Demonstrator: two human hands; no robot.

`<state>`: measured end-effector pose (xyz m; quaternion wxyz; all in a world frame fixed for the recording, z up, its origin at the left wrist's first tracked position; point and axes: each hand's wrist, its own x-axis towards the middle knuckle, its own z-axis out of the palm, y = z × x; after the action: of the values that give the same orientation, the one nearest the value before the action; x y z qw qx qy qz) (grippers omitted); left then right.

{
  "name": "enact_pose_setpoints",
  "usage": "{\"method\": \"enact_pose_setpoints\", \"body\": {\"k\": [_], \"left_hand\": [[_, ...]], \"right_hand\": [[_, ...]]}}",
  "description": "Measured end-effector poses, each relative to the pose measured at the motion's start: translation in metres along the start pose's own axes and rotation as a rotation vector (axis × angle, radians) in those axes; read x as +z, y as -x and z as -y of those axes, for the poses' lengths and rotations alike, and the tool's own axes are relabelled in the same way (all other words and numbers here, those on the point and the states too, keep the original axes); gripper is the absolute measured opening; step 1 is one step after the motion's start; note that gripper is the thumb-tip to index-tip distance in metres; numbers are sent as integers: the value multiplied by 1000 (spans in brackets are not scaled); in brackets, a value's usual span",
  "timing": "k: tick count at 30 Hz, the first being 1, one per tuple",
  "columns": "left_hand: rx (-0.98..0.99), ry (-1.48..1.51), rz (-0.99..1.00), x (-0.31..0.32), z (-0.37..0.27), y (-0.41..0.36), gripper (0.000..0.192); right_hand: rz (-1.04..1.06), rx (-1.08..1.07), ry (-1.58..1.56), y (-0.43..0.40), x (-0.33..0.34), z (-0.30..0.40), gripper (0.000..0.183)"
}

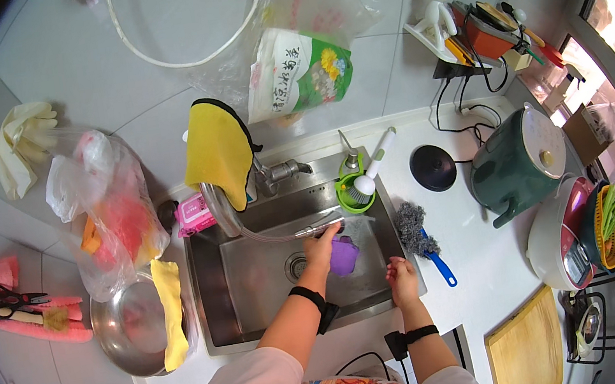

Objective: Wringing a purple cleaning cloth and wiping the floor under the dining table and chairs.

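My left hand (320, 251) reaches over the stainless steel sink (257, 293). Its thumb and fingers close around the end of a metal spray head (311, 229), fed by a clear flexible hose (267, 238) from the tap spout (220, 210). Just beside that hand a purple cloth (344, 256) lies in the basin. At the sink's right rim is my right hand (402, 282), with loosely curled fingers; its palm is hidden, and nothing shows in it. A yellow cloth with black edging (216, 152) drapes over the spout.
Right of the basin lie a blue-handled steel-wool scrubber (423, 240) and a green holder with brush (356, 197). Farther right stand a green kettle-like appliance (507, 164), a rice cooker (550, 243) and a wooden cutting board (526, 344). A metal bowl (111, 325) sits left.
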<state>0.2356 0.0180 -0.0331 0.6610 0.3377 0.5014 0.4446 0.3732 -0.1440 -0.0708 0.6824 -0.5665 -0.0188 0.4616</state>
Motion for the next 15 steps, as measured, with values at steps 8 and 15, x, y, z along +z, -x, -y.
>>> {"method": "enact_pose_setpoints", "body": {"k": [8,15], "left_hand": [[126,77,-246,-45,-8,-36,43],[368,-189,-448,-155,-45,-52,48]], "right_hand": [[30,6,183,0,13,-4,16],[16,39,255,-7,15,-11,16]]}}
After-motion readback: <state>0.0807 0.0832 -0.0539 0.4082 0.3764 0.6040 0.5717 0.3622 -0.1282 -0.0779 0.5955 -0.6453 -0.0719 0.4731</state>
